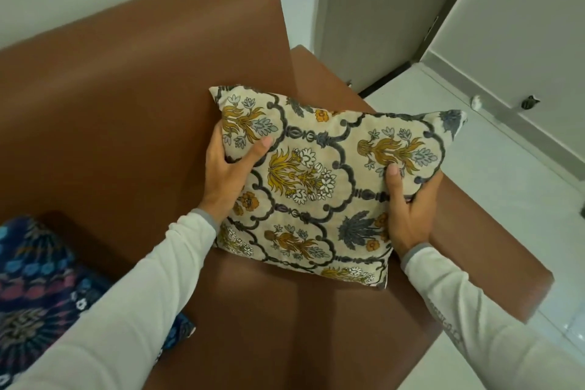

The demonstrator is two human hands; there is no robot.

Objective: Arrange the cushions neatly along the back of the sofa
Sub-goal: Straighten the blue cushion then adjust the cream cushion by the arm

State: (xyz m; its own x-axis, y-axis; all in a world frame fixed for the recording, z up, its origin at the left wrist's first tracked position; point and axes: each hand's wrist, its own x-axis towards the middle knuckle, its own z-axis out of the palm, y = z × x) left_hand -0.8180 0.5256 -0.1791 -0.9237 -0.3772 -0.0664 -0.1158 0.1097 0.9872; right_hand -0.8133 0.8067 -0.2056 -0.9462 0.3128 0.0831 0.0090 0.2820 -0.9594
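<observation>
A brown sofa (133, 98) fills the corner of a white-walled room. Both hands hold a cream floral cushion (319, 187) by its sides: left hand (228, 174) and right hand (408, 209), thumbs on the front, fingers wrapped behind. It stands tilted at the armrest end, long axis slanting down-right. A dark blue cushion (34, 288) lies left, seemingly unplaced.

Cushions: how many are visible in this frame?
2. The cream floral cushion is held by the left hand and right hand at the sofa's right end. The dark blue patterned cushion lies bottom-left, partly cropped. Others may be out of frame.
</observation>
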